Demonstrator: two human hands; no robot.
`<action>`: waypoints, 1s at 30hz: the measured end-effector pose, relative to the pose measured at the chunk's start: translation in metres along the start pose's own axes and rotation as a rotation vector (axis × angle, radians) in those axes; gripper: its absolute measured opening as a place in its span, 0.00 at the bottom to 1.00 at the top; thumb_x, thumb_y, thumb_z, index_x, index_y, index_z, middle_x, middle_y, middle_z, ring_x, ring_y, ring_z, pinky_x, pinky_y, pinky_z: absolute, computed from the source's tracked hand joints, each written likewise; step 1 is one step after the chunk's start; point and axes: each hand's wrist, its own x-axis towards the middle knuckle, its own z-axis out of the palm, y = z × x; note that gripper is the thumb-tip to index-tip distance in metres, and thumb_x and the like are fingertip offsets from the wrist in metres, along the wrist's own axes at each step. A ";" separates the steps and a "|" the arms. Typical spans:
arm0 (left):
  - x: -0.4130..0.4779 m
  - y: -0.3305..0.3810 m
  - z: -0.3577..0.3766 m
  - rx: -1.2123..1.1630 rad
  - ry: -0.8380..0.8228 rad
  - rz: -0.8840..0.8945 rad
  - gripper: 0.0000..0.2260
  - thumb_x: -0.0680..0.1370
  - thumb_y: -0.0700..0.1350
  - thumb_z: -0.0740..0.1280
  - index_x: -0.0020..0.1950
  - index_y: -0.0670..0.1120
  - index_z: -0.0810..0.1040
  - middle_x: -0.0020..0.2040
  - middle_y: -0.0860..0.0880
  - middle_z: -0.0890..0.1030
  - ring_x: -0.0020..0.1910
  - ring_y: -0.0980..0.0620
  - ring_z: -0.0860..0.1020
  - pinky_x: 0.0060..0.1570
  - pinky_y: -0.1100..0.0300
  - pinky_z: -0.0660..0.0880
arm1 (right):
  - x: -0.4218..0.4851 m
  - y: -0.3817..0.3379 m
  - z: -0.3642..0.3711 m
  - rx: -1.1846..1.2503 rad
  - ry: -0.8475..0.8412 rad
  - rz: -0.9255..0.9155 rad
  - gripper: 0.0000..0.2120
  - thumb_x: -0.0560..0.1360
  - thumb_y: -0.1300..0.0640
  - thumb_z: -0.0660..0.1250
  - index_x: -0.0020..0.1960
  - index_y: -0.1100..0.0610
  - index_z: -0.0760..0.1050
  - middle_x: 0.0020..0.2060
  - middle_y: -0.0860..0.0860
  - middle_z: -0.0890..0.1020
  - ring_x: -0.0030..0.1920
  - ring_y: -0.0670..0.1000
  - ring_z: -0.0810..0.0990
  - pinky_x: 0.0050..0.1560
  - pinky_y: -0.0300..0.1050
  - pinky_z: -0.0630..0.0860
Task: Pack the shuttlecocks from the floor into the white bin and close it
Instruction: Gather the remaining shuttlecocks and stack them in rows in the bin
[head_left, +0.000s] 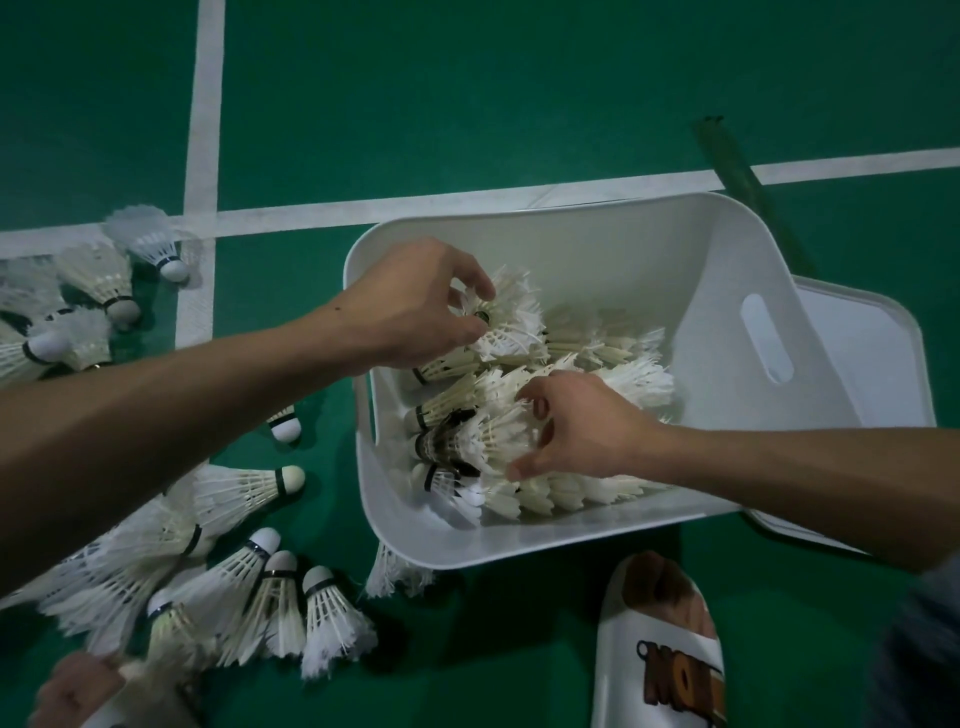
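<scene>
white bin (519, 543): left hand (415, 306) and right hand (587, 431) reach in, each pinching shuttlecocks (511, 332).

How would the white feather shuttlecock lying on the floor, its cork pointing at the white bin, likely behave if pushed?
The white feather shuttlecock lies on its side, so it would probably roll in a curve around its cork. It looks light. Its thin feathers likely bend easily.
</scene>
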 end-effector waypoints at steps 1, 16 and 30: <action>0.000 0.000 0.000 -0.001 -0.005 -0.002 0.12 0.73 0.45 0.72 0.57 0.50 0.80 0.58 0.52 0.80 0.48 0.60 0.76 0.47 0.63 0.70 | 0.000 -0.001 -0.002 0.025 -0.024 0.000 0.41 0.60 0.39 0.78 0.65 0.60 0.73 0.55 0.52 0.80 0.48 0.49 0.78 0.47 0.40 0.74; 0.002 0.001 0.003 0.088 -0.177 0.033 0.19 0.72 0.45 0.72 0.63 0.51 0.76 0.62 0.49 0.78 0.55 0.54 0.78 0.49 0.63 0.72 | -0.009 0.024 -0.032 0.501 0.136 0.063 0.32 0.62 0.52 0.80 0.62 0.49 0.69 0.51 0.47 0.79 0.48 0.46 0.81 0.46 0.40 0.79; -0.002 0.005 0.018 -0.132 -0.229 0.126 0.18 0.74 0.44 0.71 0.58 0.52 0.65 0.62 0.50 0.75 0.54 0.54 0.78 0.50 0.57 0.78 | -0.014 0.026 -0.043 0.186 0.312 -0.015 0.24 0.66 0.51 0.77 0.60 0.45 0.72 0.57 0.44 0.76 0.56 0.44 0.72 0.54 0.37 0.65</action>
